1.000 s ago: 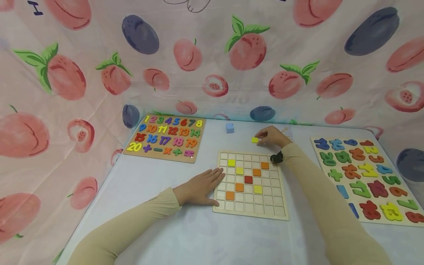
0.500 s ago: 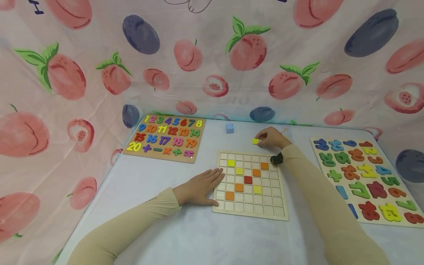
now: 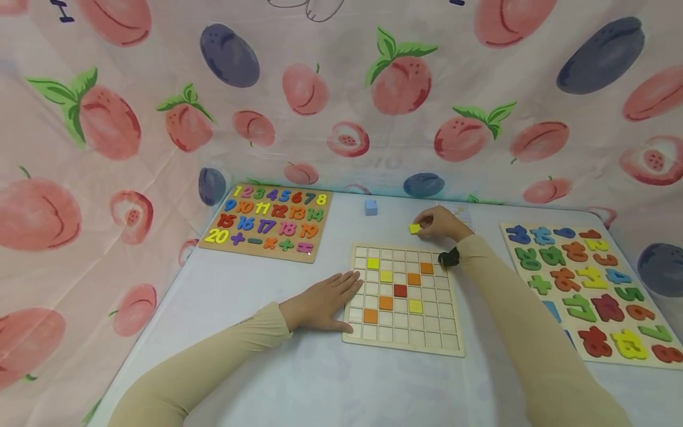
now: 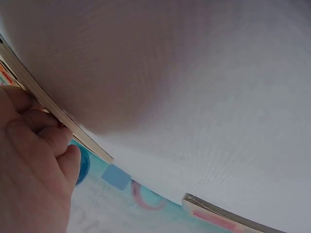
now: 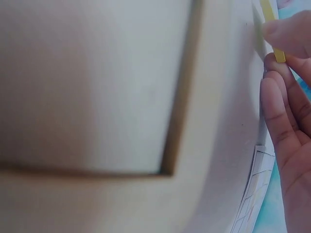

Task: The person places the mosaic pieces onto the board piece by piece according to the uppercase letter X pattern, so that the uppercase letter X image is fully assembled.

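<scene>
A wooden grid board [image 3: 433, 340] lies at the middle of the table, with yellow, orange and red square tiles in some of its cells. My left hand [image 3: 322, 301] rests with fingers spread on the board's left edge; in the left wrist view its fingertips touch the board's rim [image 4: 53, 109]. Just beyond the board's far edge, my right hand [image 3: 440, 223] pinches a yellow square tile [image 3: 414, 229] between thumb and fingers. The right wrist view shows this tile [image 5: 279, 55] edge-on, held a little off the table.
A light blue cube [image 3: 370, 207] stands behind the board. A printed grid sheet [image 3: 461, 214] lies partly behind my right hand. To the left is a number puzzle board [image 3: 256, 252], and another number puzzle [image 3: 581, 302] lies on the right, partly covered by my right sleeve.
My right hand, pinching the yellow tile throughout, has shifted very slightly to the right and nearer. The left hand stays in place on the board's edge.
</scene>
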Demonstrator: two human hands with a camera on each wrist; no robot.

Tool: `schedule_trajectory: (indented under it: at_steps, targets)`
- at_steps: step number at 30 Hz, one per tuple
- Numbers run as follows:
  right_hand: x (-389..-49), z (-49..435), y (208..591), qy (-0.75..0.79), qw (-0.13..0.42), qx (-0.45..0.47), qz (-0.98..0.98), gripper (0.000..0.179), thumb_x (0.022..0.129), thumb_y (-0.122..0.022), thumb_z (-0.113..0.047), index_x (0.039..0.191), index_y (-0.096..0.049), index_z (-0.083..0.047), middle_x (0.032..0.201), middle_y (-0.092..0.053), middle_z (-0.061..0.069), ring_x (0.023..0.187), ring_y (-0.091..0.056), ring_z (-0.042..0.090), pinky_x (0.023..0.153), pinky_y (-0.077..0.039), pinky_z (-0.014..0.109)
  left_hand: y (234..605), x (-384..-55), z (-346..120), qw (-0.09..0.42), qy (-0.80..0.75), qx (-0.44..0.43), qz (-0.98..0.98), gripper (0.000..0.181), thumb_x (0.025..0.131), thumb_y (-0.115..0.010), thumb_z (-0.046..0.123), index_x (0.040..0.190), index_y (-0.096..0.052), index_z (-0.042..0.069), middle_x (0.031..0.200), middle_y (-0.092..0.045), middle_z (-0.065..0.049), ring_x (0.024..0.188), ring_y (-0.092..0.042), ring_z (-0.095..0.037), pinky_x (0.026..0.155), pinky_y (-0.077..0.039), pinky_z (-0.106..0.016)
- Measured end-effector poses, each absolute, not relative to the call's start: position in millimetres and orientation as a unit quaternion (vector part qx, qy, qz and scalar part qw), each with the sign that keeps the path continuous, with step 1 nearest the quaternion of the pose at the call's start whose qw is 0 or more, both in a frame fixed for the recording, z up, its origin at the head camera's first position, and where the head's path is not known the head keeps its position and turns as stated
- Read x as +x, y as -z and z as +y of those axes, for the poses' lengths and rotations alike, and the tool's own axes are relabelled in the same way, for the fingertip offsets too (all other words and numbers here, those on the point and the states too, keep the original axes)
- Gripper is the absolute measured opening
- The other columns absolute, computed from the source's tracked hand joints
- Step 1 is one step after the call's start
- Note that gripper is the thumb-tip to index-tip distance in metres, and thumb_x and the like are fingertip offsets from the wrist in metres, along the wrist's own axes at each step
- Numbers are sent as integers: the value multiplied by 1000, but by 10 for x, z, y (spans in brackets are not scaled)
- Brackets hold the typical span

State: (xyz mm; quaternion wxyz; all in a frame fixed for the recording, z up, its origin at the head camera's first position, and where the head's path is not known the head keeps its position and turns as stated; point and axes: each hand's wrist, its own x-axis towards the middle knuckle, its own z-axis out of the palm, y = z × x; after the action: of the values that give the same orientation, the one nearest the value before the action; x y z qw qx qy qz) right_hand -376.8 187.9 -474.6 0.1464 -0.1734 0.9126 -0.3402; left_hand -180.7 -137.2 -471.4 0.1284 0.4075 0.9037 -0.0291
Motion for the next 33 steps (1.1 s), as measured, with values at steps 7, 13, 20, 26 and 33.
schedule_trajectory:
  at_steps: [7, 13, 20, 26, 33]
  targets:
    - [-3747, 1928, 4747, 352, 152, -176, 907, 31, 74, -76, -9, 103, -69, 3, 88, -68, 12, 76, -59, 14, 70, -50, 24, 4715, -1790, -1369, 124, 35, 409, 903, 97, 85, -45, 68, 152, -10, 7, 159, -7, -10, 148, -8, -22, 121, -13, -35]
    - [-3732, 1993, 4751, 360, 145, -189, 902, 29, 77, -76, -10, 102, -69, 2, 86, -69, 8, 74, -59, 10, 69, -50, 22, 4712, -1792, -1360, 124, 32, 411, 903, 97, 85, -45, 68, 151, -11, 6, 159, -8, -11, 148, -8, -23, 121, -14, -36]
    - [-3612, 1996, 4634, 394, 144, -204, 884, 29, 77, -76, -13, 102, -69, 1, 86, -68, 8, 74, -59, 9, 68, -51, 22, 4709, -1804, -1356, 122, 34, 412, 902, 97, 85, -45, 69, 151, -12, 5, 159, -9, -11, 148, -9, -23, 121, -15, -36]
    - [-3461, 1976, 4519, 397, 139, -210, 883, 28, 78, -74, -12, 103, -68, -1, 93, -66, 12, 80, -60, 12, 73, -52, 23, 4715, -1814, -1358, 124, 41, 408, 903, 97, 85, -44, 69, 151, -11, 6, 159, -8, -10, 148, -8, -23, 121, -14, -35]
    - [-3188, 1937, 4365, 368, 121, -239, 891, 24, 79, -72, -10, 101, -68, -3, 93, -66, 11, 81, -59, 14, 79, -53, 33, 4725, -1819, -1354, 128, 43, 406, 904, 97, 85, -44, 70, 152, -9, 7, 160, -6, -9, 148, -6, -22, 121, -12, -35]
